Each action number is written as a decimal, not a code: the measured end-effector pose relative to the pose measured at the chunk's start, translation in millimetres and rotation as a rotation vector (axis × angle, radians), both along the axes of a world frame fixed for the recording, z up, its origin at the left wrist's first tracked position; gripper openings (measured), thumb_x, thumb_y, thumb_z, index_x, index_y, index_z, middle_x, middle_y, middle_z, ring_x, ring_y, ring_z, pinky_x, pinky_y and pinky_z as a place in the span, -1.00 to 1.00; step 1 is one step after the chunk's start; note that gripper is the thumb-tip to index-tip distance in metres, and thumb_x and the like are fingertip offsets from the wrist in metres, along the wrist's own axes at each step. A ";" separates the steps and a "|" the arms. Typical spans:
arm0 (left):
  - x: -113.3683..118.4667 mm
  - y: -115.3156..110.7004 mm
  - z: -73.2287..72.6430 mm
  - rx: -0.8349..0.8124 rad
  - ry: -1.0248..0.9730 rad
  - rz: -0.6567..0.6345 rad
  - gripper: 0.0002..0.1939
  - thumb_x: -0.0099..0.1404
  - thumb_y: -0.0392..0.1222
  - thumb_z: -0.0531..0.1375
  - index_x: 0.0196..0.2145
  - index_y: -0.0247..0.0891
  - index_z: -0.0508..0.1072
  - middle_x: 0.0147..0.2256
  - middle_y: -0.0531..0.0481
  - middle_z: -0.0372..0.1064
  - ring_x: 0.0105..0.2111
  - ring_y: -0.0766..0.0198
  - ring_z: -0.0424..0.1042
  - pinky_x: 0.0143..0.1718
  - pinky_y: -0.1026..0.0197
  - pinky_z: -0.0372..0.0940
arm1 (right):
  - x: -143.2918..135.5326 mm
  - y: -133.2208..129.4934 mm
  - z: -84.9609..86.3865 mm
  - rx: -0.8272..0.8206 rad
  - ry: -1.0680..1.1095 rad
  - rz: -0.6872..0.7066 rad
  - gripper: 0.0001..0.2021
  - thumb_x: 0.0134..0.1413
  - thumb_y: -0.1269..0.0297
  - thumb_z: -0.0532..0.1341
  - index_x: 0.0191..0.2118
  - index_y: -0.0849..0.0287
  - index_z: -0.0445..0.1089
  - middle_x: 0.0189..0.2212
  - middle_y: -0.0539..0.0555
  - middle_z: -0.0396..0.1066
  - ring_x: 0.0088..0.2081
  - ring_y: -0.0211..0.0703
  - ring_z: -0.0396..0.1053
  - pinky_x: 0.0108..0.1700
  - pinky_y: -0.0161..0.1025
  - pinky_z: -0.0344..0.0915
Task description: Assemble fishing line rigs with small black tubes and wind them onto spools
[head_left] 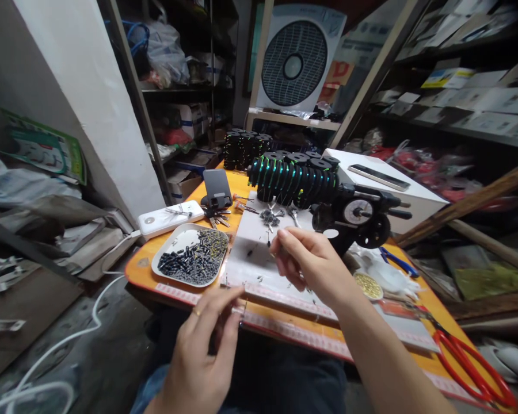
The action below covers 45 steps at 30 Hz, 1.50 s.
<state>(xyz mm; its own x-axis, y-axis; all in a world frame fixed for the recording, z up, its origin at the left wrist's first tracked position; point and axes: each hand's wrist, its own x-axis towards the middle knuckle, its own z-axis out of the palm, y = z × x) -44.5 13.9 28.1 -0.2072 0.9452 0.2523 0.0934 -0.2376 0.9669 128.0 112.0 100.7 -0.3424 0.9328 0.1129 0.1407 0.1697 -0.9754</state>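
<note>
My left hand [207,339] is low over the table's front edge, its thumb and forefinger nearly together around a thin, small piece too blurred to name. My right hand [306,261] is pinched above the white board [259,270]; whatever its fingertips hold is hidden or too small to name. Beyond it on the board lies a bunch of small dark parts with thin wires [271,215]. A white tray [156,265] of small black, grey and yellowish pieces stands left of the board. Behind my right hand is a black cylindrical device [297,181] with ribs and a round dial.
Red-handled scissors [475,368] lie at the right edge, near blue-handled pliers [399,263] and a dish of golden pieces [368,286]. A white power strip [170,218], keys [216,215] and a dark phone [218,187] are at the left. A fan [293,66] stands behind.
</note>
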 end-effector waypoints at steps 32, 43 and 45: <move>17.8 8.9 -0.3 -0.300 -0.679 -0.827 -0.70 0.39 -0.19 0.10 -0.08 -0.38 0.54 -0.13 -0.23 0.55 -0.11 0.07 0.52 0.03 0.07 0.30 | 0.3 -19.9 -18.9 -0.474 0.476 0.166 -0.68 0.21 0.07 0.19 -0.45 0.21 0.36 -0.77 -0.09 0.27 -0.84 -0.52 -0.04 -0.82 -0.59 -0.14; 24.2 45.3 34.9 -0.149 -0.166 -0.542 -0.68 0.47 0.00 -0.05 -0.01 -0.21 0.32 -0.44 0.08 0.42 -0.61 0.34 0.47 -0.52 0.28 0.30 | 2.5 -25.0 4.8 -0.155 0.092 0.084 -0.64 0.21 0.02 0.20 -0.10 0.20 0.55 -0.78 -0.17 0.10 -0.74 -0.49 -0.03 -0.72 -0.52 -0.08; 23.9 48.7 36.9 -0.111 -0.059 -0.520 -0.67 0.47 0.02 -0.05 -0.17 -0.24 0.37 -0.53 0.11 0.38 -0.65 0.37 0.44 -0.55 0.31 0.26 | 2.2 -25.0 5.0 -0.111 0.046 0.083 -0.64 0.22 0.03 0.20 -0.08 0.19 0.54 -0.78 -0.16 0.11 -0.73 -0.50 -0.03 -0.72 -0.54 -0.10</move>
<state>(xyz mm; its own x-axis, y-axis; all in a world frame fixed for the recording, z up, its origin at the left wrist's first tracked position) -20.7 62.7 65.0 0.2848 0.9473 0.1470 -0.0645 -0.1341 0.9889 130.3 87.0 105.7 -0.4159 0.9090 0.0282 0.0848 0.0697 -0.9940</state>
